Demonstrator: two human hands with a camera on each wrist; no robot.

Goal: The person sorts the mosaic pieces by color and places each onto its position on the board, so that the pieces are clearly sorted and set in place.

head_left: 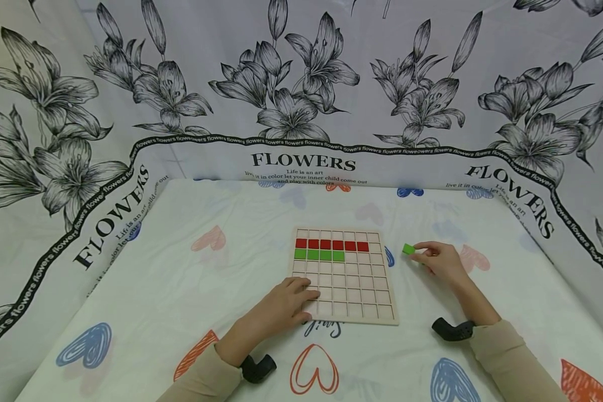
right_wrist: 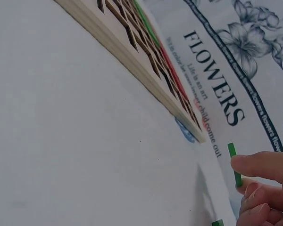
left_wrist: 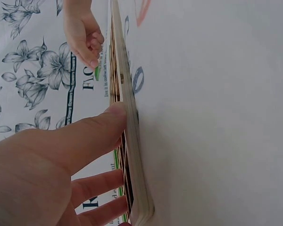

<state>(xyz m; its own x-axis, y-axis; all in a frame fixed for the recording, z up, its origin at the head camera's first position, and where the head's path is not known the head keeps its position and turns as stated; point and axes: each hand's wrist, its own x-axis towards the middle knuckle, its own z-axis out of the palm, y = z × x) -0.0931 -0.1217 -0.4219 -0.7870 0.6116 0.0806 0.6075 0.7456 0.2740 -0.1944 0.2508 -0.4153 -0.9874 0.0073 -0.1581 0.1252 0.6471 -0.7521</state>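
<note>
A wooden grid board (head_left: 341,293) lies on the tablecloth, with a row of red square tiles (head_left: 325,244) and, just below it, a shorter row of green tiles (head_left: 319,255). My left hand (head_left: 283,304) rests on the board's near left part, fingers spread over the cells. In the left wrist view the thumb (left_wrist: 96,134) touches the board's near edge. Right of the board, my right hand (head_left: 442,262) pinches a thin green square tile (right_wrist: 235,165) between thumb and forefinger, raised above the cloth. Another green piece (right_wrist: 218,222) shows at the bottom of the right wrist view.
A white tablecloth (head_left: 146,312) printed with hearts covers the table. Flower-printed curtains (head_left: 301,100) enclose it at the back and both sides. Each wrist wears a black device, one on the left wrist (head_left: 258,368) and one on the right wrist (head_left: 452,329).
</note>
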